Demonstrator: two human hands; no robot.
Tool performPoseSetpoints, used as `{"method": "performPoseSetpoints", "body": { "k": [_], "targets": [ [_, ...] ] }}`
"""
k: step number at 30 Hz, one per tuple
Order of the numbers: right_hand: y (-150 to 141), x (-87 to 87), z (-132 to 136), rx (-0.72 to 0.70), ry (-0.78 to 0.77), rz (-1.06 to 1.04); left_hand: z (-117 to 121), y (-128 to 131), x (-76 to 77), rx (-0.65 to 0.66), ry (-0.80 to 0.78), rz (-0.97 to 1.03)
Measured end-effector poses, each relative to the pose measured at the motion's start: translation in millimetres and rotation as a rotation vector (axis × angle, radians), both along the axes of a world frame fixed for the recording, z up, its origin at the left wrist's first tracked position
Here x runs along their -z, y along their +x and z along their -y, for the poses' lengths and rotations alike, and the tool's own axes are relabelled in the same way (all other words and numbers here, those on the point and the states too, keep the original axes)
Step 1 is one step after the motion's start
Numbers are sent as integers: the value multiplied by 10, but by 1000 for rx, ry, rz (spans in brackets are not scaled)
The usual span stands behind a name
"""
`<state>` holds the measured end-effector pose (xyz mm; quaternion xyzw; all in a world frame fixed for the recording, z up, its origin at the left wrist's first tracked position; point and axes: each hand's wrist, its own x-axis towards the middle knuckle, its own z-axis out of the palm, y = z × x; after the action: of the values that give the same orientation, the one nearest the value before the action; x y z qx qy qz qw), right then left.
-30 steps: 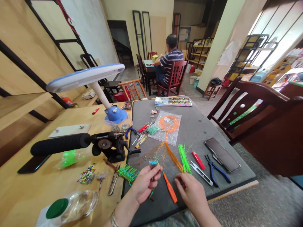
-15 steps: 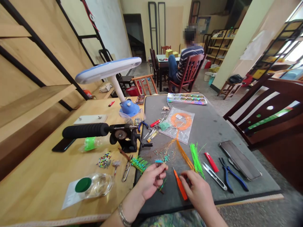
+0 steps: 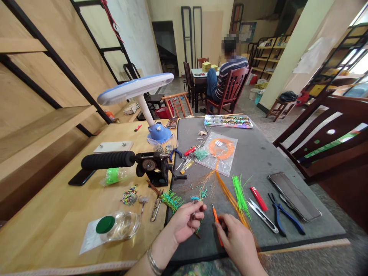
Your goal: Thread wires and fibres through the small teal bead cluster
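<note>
My left hand is closed in a pinch, palm partly up. What lies between its fingertips is too small to make out. Just beyond them is a small turquoise piece, with several loose turquoise beads close by on the mat. Green strands show below the left fingers. My right hand curls its thumb and fingers around an orange-handled tool, whose thin metal tip points away from me. Left of my left hand lies a bundle of green strands with turquoise beads.
Right of the hands lie green strands, a red lighter, thread snips, blue-handled pliers and a phone. A hand-cranked device, lamp and green-lidded jar stand left. A person sits behind.
My right hand has moved left onto the orange-handled tool and closed around it. The left hand keeps its pinch. The whole view has shifted slightly.
</note>
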<state>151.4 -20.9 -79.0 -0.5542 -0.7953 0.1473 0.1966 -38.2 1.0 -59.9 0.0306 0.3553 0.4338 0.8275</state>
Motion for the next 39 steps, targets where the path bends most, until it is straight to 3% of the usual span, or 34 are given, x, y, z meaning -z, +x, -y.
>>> {"method": "performPoseSetpoints", "body": {
  "k": [15,23,28,35,39],
  "targets": [
    [-12,38,7,7,65,2,1,-13,8,10,-19,33],
    [30,12,49,-13,101,-50,13,-72,-60,-41,140,-105],
    [237,-44,84,-4,90,-57,73,-152,-184,-52,255,-263],
    [732,-231,113,210,60,-30,150,-106,-240,55,276,-331],
    [739,-251,191,197,8,9,167,-34,-237,90,293,-343]
  ]
}}
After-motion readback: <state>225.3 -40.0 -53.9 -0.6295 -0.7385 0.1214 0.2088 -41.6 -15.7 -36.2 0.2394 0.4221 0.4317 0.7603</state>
